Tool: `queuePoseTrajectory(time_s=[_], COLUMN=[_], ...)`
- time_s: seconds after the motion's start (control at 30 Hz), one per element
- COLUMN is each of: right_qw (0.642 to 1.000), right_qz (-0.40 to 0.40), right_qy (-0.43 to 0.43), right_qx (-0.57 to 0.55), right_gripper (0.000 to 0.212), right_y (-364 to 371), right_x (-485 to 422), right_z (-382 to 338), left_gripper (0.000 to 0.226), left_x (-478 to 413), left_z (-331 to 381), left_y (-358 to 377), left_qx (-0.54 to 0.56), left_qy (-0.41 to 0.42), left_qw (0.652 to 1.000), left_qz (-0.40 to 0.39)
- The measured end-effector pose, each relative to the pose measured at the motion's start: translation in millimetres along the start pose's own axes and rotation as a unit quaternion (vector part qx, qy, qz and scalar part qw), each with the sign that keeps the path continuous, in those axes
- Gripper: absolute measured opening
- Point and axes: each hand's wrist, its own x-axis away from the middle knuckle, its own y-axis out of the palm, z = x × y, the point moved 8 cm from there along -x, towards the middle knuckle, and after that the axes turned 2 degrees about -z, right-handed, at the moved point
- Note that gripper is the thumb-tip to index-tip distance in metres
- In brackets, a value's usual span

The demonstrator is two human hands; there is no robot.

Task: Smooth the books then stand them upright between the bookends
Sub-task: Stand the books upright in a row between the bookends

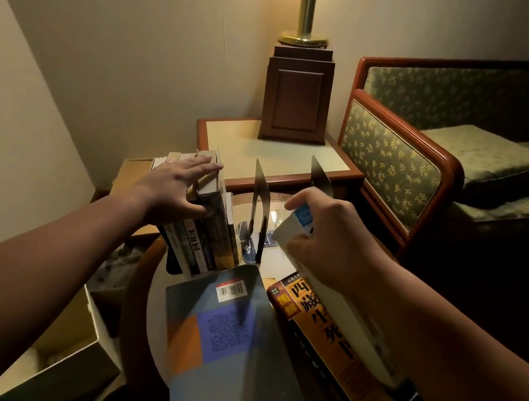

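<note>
The left hand [179, 183] lies flat on top of a row of upright paperback books [205, 236], fingers straight across their upper edges and thumb down against the spines, grasping nothing. The row stands at the left of a round pale-topped table [158, 291], just left of a thin black metal bookend [259, 213]. A second black metal bookend [320, 178] stands further right, partly behind the right hand [329, 241]. That hand clasps a white book with a blue mark [288, 230], tilted above the gap between the two bookends. Two more books lie flat nearer the person: a grey book with orange and purple blocks [233, 344] (barcode side up) and, beside it on the right, an orange book with large black characters [330, 342]. An open cardboard box [57, 365] sits lower left.
</note>
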Motion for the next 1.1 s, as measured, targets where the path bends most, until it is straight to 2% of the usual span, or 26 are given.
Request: queuePoseTrajectory(time_s=[0.2, 0.43, 0.6, 0.77, 0.87, 1.0, 1.1], right_qw=[0.989, 0.954, 0.942, 0.966, 0.99, 0.992, 0.979], right_qz=[0.12, 0.252, 0.273, 0.218, 0.104, -0.057, -0.146], right_qy=[-0.028, -0.057, -0.061, -0.006, 0.018, 0.096, 0.13], right_qx=[-0.078, -0.154, -0.185, -0.136, -0.092, -0.065, -0.054], right_gripper=[0.042, 0.039, 0.035, 0.031, 0.031, 0.068, 0.071], right_y=[-29.3, -29.7, 0.4, -5.7, -19.6, -14.1, 2.2], right_x=[-1.0, -0.8, 16.1, 10.2, -5.8, -17.2, -14.8], right_z=[-29.3, -29.0, -16.3, -13.3, -15.6, -10.8, -12.6], left_gripper=[0.084, 0.089, 0.09, 0.086, 0.085, 0.091, 0.088], left_x=[-0.3, -4.1, -4.8, -5.3, -4.9, -3.3, -3.1], left_z=[1.2, -4.6, -4.1, -6.6, -6.1, -4.8, -4.2], left_y=[-0.7, 2.2, 2.4, 3.9, 4.4, 4.2, 3.4], left_qx=[-0.008, 0.005, -0.007, -0.004, -0.003, 0.006, 0.003], left_qy=[-0.001, 0.003, -0.001, -0.003, -0.003, -0.007, -0.012], left_qw=[1.0, 1.0, 1.0, 1.0, 1.0, 0.999, 0.999], left_qz=[-0.007, -0.028, -0.023, -0.025, -0.021, -0.038, -0.038])
